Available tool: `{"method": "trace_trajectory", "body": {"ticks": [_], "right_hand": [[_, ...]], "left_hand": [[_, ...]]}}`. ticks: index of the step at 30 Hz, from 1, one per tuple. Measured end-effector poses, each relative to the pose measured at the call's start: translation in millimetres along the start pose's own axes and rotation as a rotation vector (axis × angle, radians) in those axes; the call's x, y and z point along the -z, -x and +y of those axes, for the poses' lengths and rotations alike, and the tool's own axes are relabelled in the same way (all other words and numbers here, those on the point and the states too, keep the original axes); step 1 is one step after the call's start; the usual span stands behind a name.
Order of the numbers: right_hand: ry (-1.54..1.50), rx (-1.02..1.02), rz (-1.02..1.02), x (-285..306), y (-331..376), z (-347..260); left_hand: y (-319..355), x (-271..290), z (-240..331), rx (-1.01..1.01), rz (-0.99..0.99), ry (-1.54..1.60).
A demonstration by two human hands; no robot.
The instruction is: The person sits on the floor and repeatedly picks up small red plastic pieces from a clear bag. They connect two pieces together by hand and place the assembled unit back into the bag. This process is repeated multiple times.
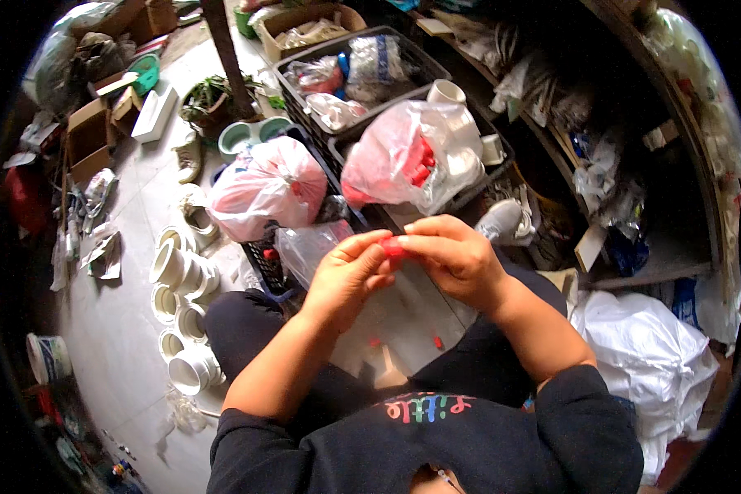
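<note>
In front of my knees, both hands meet on a small red piece (393, 248), which looks like plastic; its exact kind is too small to make out. My left hand (346, 276) pinches its left side between thumb and fingers. The fingertips of my right hand (457, 257) close on its right side. Just beyond my hands, a clear plastic bag (306, 249) lies by a dark crate. Behind it sits a tied, whitish bag (263, 188) with pinkish contents. An open bag with red pieces (421, 162) rests on a black crate. A few red bits (438, 342) lie between my legs.
White pipe fittings (188, 372) stand in rows on the floor to my left. A black crate (362, 33) holds bagged goods. Cluttered shelves (543, 132) rise at the right, with a large white sack (646, 337) below. A post (225, 58) stands at the far left.
</note>
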State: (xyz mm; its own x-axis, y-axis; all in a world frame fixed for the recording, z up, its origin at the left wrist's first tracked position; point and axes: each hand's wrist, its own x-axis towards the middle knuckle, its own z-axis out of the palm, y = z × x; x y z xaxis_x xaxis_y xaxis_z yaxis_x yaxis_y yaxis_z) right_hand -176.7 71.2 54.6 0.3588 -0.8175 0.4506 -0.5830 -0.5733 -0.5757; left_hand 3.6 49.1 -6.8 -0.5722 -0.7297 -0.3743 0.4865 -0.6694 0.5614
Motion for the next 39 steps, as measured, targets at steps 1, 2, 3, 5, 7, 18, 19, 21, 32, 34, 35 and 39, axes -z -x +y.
{"method": "trace_trajectory", "body": {"ticks": [1,2,3,5,7,18,19,21,32,34,35,39], "right_hand": [[0.019,0.025,0.009,-0.7,-1.2,-1.6],[0.019,0.059,0.019,-2.4,-2.4,1.2],[0.032,0.039,0.006,-1.0,0.0,0.7],[-0.028,-0.059,0.009,-2.2,-1.1,-4.0],[-0.122,-0.246,-0.038,-0.3,-1.5,-8.7],[-0.567,-0.619,-0.065,-9.5,13.7,-5.1],[-0.633,-0.777,-0.067,-6.5,11.0,-7.0],[-0.721,-0.866,-0.136,0.6,14.8,4.0],[-0.639,-0.662,-0.035,-10.5,10.1,1.1],[-0.4,-0.406,0.001,-15.3,7.9,0.1],[-0.36,-0.36,-0.012,-14.1,6.2,-1.1],[-0.719,-0.766,-0.121,-6.2,15.8,6.5]], "left_hand": [[-3.0,5.2,-3.0,-0.006,-0.014,-0.028],[-3.1,4.6,0.4,-0.023,-0.017,-0.065],[-0.8,-1.7,2.3,0.007,0.017,-0.093],[2.1,-6.4,6.3,-0.066,0.016,-0.177],[2.7,1.7,-0.6,-0.261,-0.073,-0.279],[4.2,2.8,-9.1,-0.236,-0.134,-0.205],[1.1,5.1,-11.8,-0.236,-0.156,-0.213],[-2.1,7.3,-16.2,-0.228,-0.168,-0.213],[-1.3,4.7,-10.5,-0.228,-0.149,-0.144],[-1.8,5.8,-11.5,-0.233,-0.149,-0.153],[-1.4,6.2,-11.0,-0.231,-0.147,-0.163],[2.1,3.8,-7.2,-0.26,-0.166,-0.188]]}}
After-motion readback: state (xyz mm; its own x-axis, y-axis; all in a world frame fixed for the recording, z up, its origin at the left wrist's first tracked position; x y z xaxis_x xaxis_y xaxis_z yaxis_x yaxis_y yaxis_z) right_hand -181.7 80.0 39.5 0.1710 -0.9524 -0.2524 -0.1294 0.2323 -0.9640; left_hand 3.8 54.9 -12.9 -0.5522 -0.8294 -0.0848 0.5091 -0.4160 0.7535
